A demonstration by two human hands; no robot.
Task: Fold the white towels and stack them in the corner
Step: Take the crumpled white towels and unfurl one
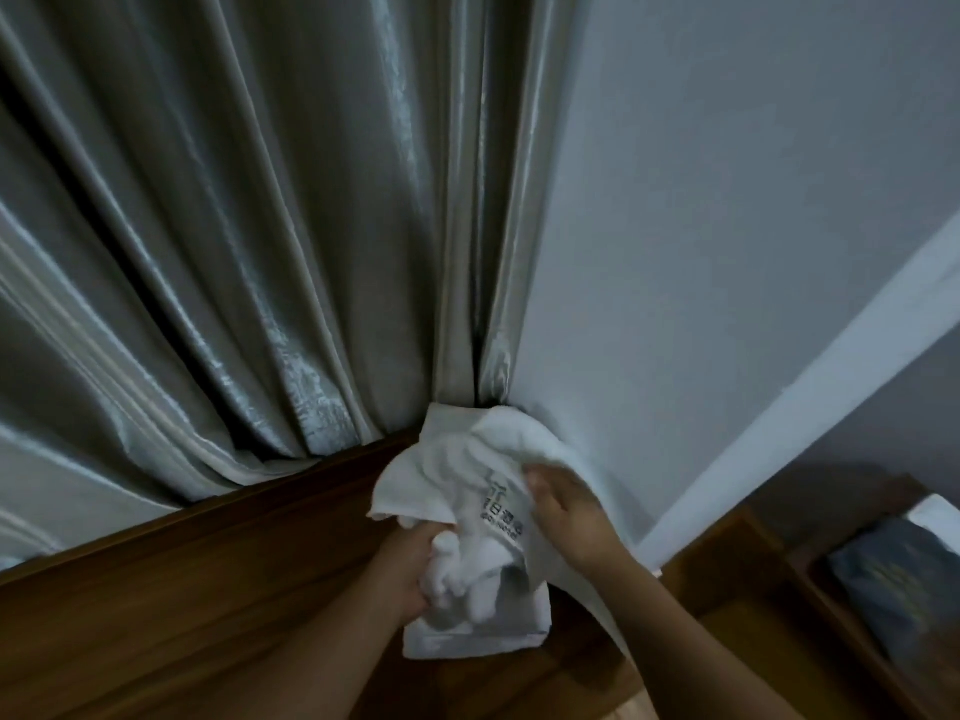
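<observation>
Head cam, 1 white towel (462, 472), L hand (410, 569), R hand (571, 517) gripping

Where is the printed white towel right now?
Head view, low centre: the printed towel is held over the wooden ledge where curtain meets wall, the left hand gripping its bunched lower end, the right hand holding its right side.

White towel (470, 485): we see a dark printed logo with a line of characters beneath; we read only 日 with confidence, the rest being blurred and creased.
</observation>
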